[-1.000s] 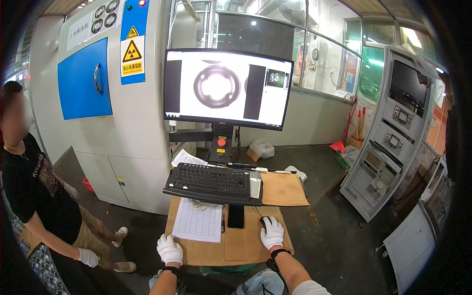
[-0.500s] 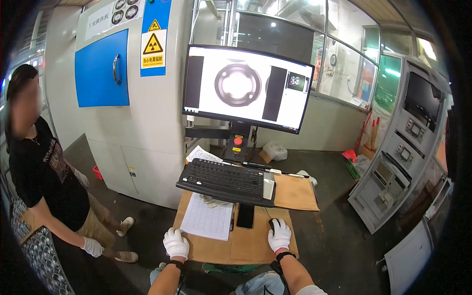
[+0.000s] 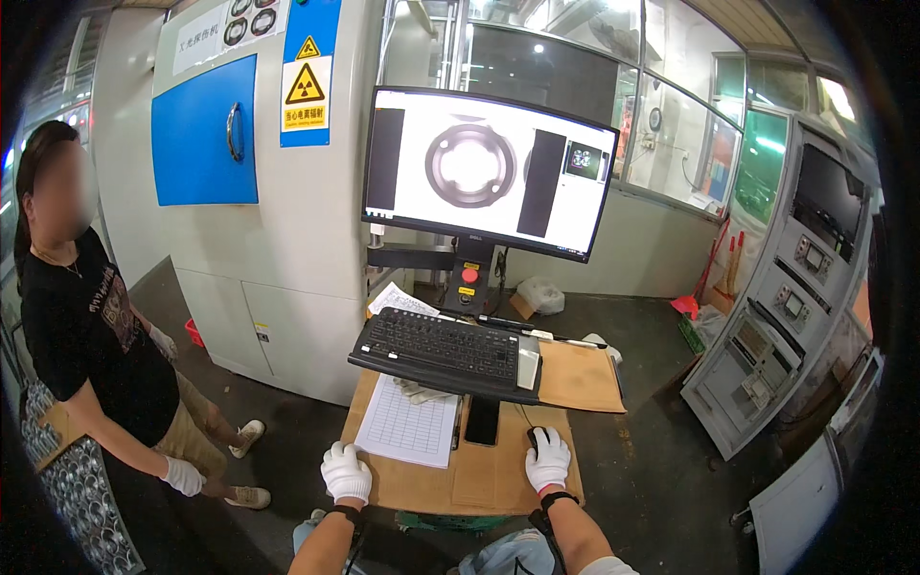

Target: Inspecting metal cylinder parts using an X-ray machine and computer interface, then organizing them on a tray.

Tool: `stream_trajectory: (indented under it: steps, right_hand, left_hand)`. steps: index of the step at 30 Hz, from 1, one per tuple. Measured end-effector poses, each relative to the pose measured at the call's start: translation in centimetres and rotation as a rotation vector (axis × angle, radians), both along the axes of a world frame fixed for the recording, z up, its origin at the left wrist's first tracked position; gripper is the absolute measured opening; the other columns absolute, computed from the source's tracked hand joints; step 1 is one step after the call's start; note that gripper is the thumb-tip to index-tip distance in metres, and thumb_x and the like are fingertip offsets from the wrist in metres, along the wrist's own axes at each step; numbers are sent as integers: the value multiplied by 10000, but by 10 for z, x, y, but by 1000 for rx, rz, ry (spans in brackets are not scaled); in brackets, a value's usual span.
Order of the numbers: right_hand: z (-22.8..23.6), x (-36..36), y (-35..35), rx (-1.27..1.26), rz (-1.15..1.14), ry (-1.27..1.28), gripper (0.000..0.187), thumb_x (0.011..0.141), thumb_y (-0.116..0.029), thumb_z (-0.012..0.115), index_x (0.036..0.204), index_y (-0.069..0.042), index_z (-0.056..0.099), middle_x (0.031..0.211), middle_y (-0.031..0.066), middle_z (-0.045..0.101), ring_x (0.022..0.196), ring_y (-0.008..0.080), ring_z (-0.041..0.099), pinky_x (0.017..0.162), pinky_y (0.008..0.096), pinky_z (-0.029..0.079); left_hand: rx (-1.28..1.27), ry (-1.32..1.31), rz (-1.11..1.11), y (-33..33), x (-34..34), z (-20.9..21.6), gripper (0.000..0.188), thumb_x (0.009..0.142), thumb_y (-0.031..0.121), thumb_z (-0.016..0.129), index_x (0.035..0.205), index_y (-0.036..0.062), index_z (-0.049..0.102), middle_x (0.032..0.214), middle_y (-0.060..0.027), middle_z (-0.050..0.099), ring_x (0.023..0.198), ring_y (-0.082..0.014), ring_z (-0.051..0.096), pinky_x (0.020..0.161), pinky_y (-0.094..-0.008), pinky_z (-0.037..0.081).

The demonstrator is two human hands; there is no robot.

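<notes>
My right hand (image 3: 547,462), in a white glove, rests over a black computer mouse (image 3: 531,438) on the brown tabletop (image 3: 412,491). Its fingers lie on the mouse, hiding most of it. At the table's left front edge my left hand (image 3: 345,473), also gloved in white, sits with its fingers curled and nothing visible in them. A printed table sheet (image 3: 406,427) lies just beyond it. Between my hands, farther back, is a black phone (image 3: 482,422). Above stands a black keyboard (image 3: 443,345) on a raised tray. The monitor (image 3: 458,225) displays a grey ring-shaped part with a bright centre.
A co-worker (image 3: 105,335) in a black shirt and white gloves stands at left, beside a rack of shiny round metal parts (image 3: 91,503). A large cabinet (image 3: 307,249) with a blue door is behind. A grey control console (image 3: 767,316) stands at right. A red button (image 3: 470,275) sits below the monitor.
The view has shifted slightly, and the co-worker's head has turned a little. Both my hands stay in place, the right on the mouse. The picture on the monitor looks the same.
</notes>
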State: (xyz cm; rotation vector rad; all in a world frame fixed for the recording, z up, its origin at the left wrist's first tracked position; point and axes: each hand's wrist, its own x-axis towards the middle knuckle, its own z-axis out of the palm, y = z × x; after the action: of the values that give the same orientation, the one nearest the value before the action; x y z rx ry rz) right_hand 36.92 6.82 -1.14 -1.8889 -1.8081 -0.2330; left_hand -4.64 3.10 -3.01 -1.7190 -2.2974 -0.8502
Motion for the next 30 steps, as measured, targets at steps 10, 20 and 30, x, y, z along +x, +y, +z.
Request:
stream_trajectory:
  steps: [10,20,30]
  right_hand:
    - [-1,2,2,11,12,-1,518,852,-223,708,1363,-197,622,1426,160,579,1149,428,608,983,557,491]
    - [7,8,-2,5,-17,-1,525,847,-232,703,1363,-188,618,1412,163,583,1137,424,616,969,549,502]
    - [8,9,4,-19,1,25,581,838,-285,704,1393,-158,588,1407,176,580,1118,422,620,968,541,505]
  left_hand:
    - [-62,-26,12,2,1,1,269,787,149,732,1055,163,709,1225,-88,623,1143,-329,594,954,-471,500]
    - [-10,15,-28,4,9,2,284,778,152,741,1058,154,700,1206,-94,617,1129,-337,592,938,-471,502]
    - [-55,-50,-11,6,11,6,220,811,121,719,1027,125,677,1201,-131,617,1119,-375,593,945,-494,501]
